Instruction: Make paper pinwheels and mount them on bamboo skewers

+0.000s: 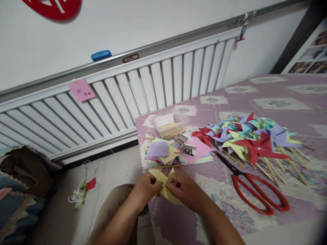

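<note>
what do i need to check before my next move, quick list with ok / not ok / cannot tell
1. Left hand on the yellow paper: ok, gripping one side.
2. Right hand on the same paper: ok, pinching the other side.
3. How neatly the paper's middle sits: cannot tell, the hands hide much of it.
4. Small metal pieces reachable: ok, their small box is open.
5. Sticks at hand: ok, several lie in the plastic container.
6. Scissors clear of both hands: ok, lying to the right.
</note>
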Action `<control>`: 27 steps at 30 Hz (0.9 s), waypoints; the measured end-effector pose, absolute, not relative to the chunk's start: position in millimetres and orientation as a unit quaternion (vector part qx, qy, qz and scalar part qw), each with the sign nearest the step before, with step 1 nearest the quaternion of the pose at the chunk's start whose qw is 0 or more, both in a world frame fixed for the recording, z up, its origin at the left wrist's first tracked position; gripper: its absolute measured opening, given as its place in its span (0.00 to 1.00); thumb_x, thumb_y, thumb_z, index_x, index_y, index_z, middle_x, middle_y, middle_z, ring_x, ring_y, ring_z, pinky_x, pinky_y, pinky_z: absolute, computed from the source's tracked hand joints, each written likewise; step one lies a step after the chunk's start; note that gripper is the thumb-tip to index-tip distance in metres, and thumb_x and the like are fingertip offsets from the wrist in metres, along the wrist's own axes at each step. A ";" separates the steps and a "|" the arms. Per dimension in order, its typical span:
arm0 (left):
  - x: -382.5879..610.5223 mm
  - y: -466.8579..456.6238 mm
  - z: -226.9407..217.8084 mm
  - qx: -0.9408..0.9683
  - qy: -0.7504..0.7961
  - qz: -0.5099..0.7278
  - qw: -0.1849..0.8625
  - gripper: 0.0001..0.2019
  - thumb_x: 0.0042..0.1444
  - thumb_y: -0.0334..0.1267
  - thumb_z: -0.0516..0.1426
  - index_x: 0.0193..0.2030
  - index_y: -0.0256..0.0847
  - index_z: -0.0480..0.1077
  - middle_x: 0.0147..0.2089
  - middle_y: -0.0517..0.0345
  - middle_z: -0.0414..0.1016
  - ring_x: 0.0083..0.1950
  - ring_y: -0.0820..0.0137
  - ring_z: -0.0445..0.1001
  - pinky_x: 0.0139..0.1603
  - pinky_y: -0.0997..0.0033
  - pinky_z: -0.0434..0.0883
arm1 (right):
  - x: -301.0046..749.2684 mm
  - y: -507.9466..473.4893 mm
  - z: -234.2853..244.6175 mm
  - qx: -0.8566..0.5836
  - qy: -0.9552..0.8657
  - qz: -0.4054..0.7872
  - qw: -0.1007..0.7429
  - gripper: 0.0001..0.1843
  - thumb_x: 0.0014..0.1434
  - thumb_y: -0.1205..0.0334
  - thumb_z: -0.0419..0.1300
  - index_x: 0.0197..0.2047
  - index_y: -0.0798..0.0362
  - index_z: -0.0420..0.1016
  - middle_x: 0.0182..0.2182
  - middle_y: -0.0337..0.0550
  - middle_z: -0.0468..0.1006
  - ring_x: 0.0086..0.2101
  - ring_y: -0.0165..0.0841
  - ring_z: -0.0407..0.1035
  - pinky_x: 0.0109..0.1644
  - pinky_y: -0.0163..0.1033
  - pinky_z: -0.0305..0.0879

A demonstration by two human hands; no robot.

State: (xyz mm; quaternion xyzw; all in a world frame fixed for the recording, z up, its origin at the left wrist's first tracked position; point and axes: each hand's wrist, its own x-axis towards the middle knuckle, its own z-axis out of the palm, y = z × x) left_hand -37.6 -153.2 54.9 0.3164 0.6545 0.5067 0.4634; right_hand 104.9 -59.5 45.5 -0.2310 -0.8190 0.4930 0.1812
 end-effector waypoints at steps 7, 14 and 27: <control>-33.3 -152.6 55.6 0.312 0.658 0.505 0.464 0.05 0.42 0.35 0.60 0.27 0.38 0.77 0.22 0.59 0.73 0.19 0.75 0.63 0.22 0.74 0.60 | 105.2 -59.8 45.7 -0.249 -0.821 0.478 0.187 0.08 0.56 0.63 0.58 0.25 0.52 0.70 0.26 0.37 0.72 0.29 0.32 0.66 0.32 0.36 0.56; -29.9 -152.6 60.6 0.302 0.661 0.506 0.464 0.06 0.40 0.34 0.61 0.26 0.37 0.78 0.22 0.58 0.73 0.19 0.75 0.63 0.21 0.73 0.60 | 103.6 -60.0 45.9 -0.248 -0.823 0.470 0.202 0.08 0.54 0.65 0.59 0.23 0.52 0.69 0.25 0.36 0.71 0.29 0.31 0.65 0.32 0.36 0.56; -28.0 -148.5 48.1 0.295 0.654 0.531 0.451 0.06 0.40 0.39 0.62 0.22 0.37 0.74 0.19 0.60 0.69 0.18 0.75 0.62 0.21 0.73 0.58 | 102.3 -63.7 50.8 -0.317 -0.736 0.561 0.209 0.07 0.50 0.66 0.59 0.32 0.49 0.64 0.22 0.31 0.68 0.25 0.30 0.65 0.28 0.35 0.58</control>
